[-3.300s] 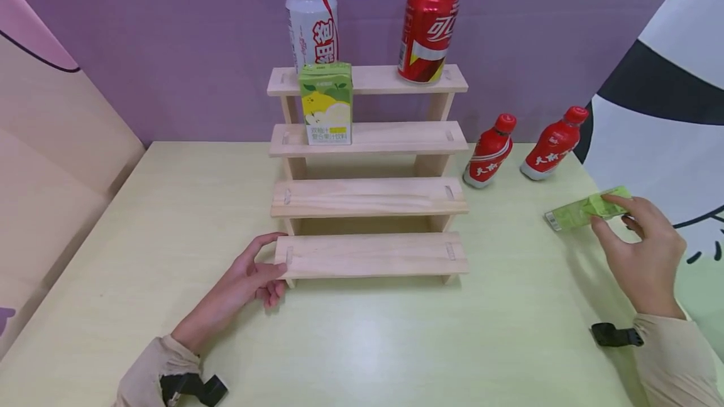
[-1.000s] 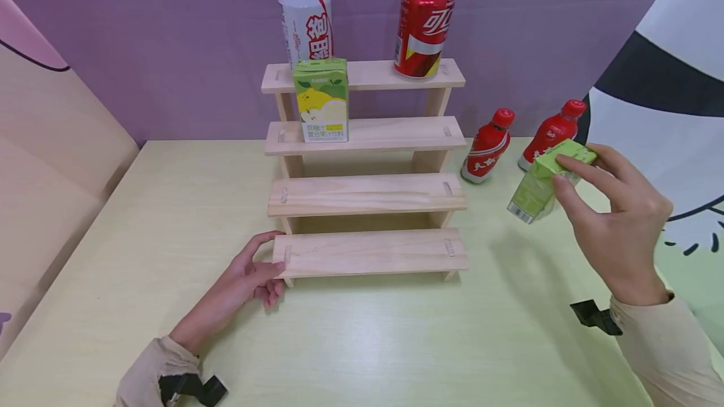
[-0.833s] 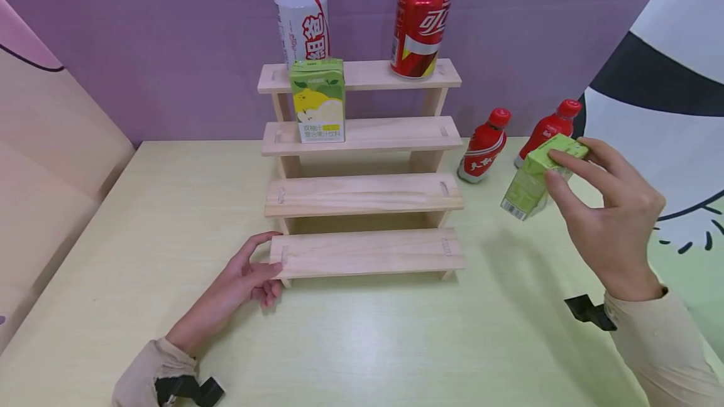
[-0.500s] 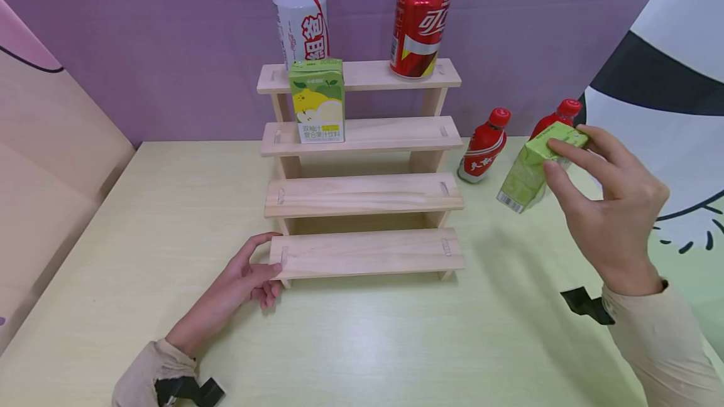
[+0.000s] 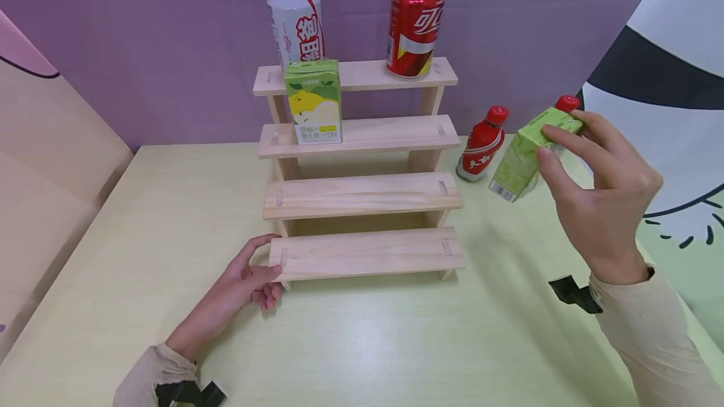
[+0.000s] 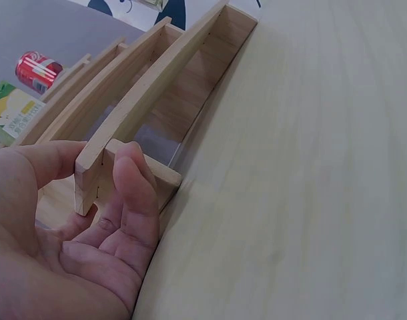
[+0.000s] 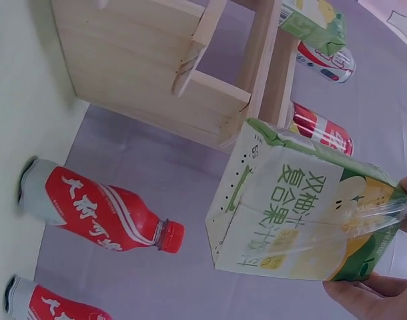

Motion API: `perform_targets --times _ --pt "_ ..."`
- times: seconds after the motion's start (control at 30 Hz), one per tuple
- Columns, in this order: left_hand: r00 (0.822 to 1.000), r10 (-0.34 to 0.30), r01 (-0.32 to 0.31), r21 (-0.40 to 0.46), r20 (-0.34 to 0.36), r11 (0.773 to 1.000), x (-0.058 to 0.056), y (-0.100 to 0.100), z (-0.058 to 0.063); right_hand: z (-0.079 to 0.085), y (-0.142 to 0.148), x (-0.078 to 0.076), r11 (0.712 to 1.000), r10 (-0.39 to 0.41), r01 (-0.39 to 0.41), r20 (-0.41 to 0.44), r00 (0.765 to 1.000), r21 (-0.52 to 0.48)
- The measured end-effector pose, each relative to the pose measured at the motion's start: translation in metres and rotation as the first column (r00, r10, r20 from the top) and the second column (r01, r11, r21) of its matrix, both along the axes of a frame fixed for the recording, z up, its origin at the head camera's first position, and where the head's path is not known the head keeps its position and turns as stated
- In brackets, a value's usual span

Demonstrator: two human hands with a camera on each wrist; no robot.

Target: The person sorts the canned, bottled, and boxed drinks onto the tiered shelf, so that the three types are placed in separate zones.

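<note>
A light wooden stepped shelf (image 5: 367, 253) stands on the table, and my left hand (image 5: 246, 281) grips the left end of its lowest step. In the left wrist view the fingers curl around that board's end. My right hand (image 5: 605, 187) pinches a green juice carton (image 5: 523, 159) by its upper end, tilted and raised off the table. The right wrist view shows the yellow fruit on the carton's front. Another juice carton (image 5: 313, 105) stands on the left of the second step from the top. On the top step are a white can (image 5: 296, 27) and a red can (image 5: 416, 27).
A red bottle (image 5: 482, 146) stands on the table right of the shelf. A second red bottle (image 5: 567, 103) is mostly hidden behind the held carton and right hand. A purple backdrop (image 5: 198, 49) rises behind the table (image 5: 362, 344).
My right hand has lifted the carton off the table's right side and carried it left and up toward the shelf. My left hand stays on the lowest step. The head view has shifted slightly.
</note>
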State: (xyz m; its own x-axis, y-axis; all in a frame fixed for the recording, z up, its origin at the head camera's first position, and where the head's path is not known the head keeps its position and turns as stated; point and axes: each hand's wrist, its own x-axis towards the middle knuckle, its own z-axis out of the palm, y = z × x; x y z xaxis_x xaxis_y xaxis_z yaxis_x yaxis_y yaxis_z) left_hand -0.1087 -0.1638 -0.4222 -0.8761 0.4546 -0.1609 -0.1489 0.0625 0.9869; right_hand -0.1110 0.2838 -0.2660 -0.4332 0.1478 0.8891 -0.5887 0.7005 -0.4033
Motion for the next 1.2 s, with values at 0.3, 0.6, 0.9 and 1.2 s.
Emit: perform_targets --times 0.3,0.6,0.9,1.2 --pt "1.0 0.003 -0.003 0.003 0.0 1.0 0.0 -0.001 -0.001 0.013 -0.022 0.002 0.999 0.037 -0.037 0.003 0.999 -0.039" --pt "1.0 -0.001 0.001 0.004 0.005 1.0 0.0 0.001 0.0 0.018 -0.033 -0.005 0.998 0.03 -0.032 -0.025 0.999 -0.062" --pt "1.0 0.002 -0.002 0.012 0.003 1.0 0.001 0.0 0.001 0.025 -0.049 -0.016 0.996 0.054 -0.056 -0.036 0.998 -0.075" --pt "1.0 0.005 -0.005 0.015 0.003 1.0 0.0 -0.001 -0.001 0.026 -0.059 -0.04 0.986 0.148 -0.15 -0.03 0.988 -0.074"
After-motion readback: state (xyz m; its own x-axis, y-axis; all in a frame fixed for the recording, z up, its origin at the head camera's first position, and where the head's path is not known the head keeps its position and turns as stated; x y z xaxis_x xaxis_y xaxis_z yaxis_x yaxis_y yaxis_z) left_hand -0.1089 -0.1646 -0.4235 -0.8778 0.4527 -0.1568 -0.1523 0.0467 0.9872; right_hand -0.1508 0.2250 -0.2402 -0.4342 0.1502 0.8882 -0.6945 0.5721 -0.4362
